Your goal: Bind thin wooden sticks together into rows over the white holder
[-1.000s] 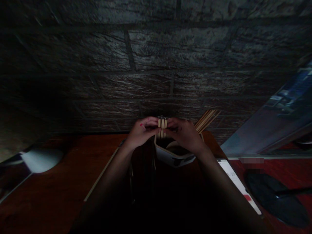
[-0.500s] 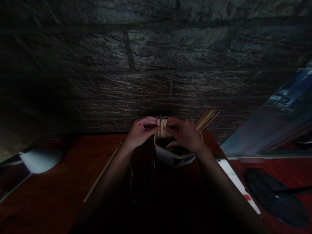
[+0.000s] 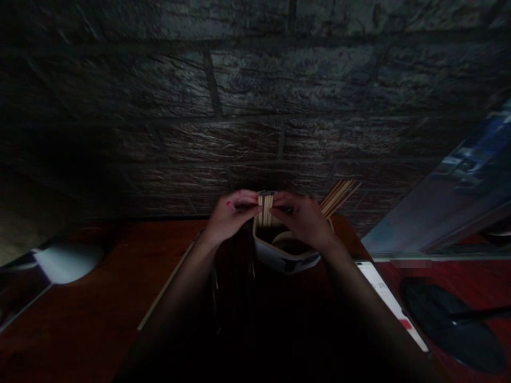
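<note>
Several pale wooden chopsticks (image 3: 265, 211) stand upright in a bunch over the far left part of a white container (image 3: 275, 256). My left hand (image 3: 235, 211) pinches the bunch from the left, thumb in front and fingers behind. From the right my right hand (image 3: 301, 215) grips the same bunch, its wrist above the container's rim. More thin sticks (image 3: 340, 197) lean out of the container's right side. A rounded, bowl-like shape (image 3: 285, 240) shows inside it. The lower ends of the held chopsticks are lost in shadow.
A brick wall (image 3: 247, 101) rises close behind the wooden table (image 3: 120, 276). One long stick (image 3: 165, 290) lies left of my forearm. A phone (image 3: 391, 303) rests by the table's right edge, and a round black base (image 3: 451, 324) stands on the red floor. The light is dim.
The chopsticks in the bunch sit slightly closer together between my fingers. Otherwise both hands and the container stay in place.
</note>
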Motion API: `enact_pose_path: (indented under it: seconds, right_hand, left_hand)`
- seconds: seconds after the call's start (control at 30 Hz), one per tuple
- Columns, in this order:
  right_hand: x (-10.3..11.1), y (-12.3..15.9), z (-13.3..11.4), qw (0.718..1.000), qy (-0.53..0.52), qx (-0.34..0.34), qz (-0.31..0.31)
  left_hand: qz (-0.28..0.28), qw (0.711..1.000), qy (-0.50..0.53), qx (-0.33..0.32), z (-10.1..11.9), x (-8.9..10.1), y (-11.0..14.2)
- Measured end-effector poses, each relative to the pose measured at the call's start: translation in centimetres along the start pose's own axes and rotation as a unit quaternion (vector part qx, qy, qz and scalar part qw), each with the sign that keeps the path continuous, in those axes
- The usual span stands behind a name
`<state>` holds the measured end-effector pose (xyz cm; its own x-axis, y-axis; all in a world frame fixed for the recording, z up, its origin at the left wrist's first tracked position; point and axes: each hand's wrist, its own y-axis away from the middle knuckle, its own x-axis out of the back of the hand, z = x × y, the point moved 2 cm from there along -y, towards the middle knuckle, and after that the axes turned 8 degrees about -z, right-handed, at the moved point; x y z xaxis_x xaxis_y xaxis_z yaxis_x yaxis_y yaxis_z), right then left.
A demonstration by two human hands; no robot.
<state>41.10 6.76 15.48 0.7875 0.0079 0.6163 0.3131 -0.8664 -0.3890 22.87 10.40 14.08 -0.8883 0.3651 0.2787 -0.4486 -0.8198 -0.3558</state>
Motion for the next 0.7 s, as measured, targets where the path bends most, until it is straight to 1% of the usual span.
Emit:
enact_pose_path:
  seconds: [0.13,0.43,0.53,0.7]
  right_hand:
    - [-0.05,-0.02,0.05,1.000,0.004,-0.003,0.003]
    - [-0.14,-0.14,0.09,1.000,0.008,0.000,0.001]
    - [-0.14,-0.09,0.09,1.000,0.004,0.008,0.001]
    - [-0.14,-0.01,0.07,1.000,-0.004,0.000,0.003]
  left_hand:
    - [-0.003,1.000,-0.006,-0.010,0.04,-0.03,-0.02]
    - [0.000,1.000,-0.015,-0.006,0.06,0.09,-0.06]
    - [-0.004,1.000,-0.011,-0.009,0.08,0.04,-0.04]
    - [-0.011,1.000,-0.007,-0.010,0.01,-0.19,-0.08]
